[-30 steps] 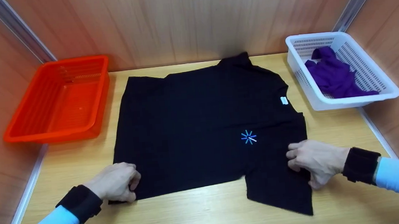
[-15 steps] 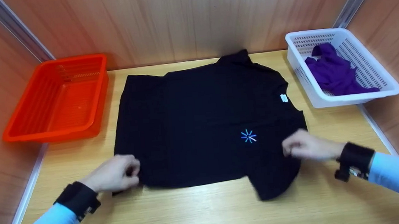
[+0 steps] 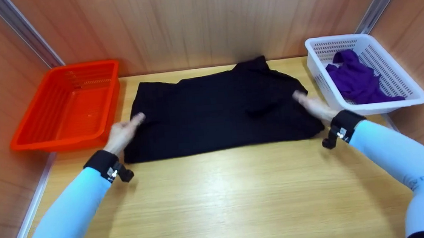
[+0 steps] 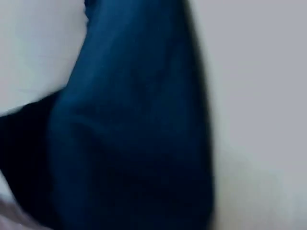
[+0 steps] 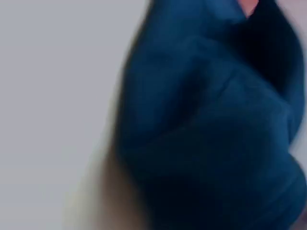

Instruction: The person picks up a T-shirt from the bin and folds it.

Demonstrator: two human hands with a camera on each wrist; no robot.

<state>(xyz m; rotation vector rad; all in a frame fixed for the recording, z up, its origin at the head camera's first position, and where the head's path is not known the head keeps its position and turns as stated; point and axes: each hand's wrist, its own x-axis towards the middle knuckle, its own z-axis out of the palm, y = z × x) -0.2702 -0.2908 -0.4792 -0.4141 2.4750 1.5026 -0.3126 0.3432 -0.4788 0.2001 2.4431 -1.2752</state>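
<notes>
Black shirt [image 3: 212, 124] stretches between the left fingers [image 3: 137, 119] and the right fingers [image 3: 301, 97], both pinching its raised edge.

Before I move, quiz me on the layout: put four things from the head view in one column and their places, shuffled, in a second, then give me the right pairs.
Things
1. red basket
2. white basket
3. purple cloth
4. black shirt

Places
A. lying inside a basket
B. in the middle of the head view, between both baskets
C. standing at the far right of the table
D. standing at the far left of the table

Right pairs: 1-D, 2-C, 3-A, 4-B
</notes>
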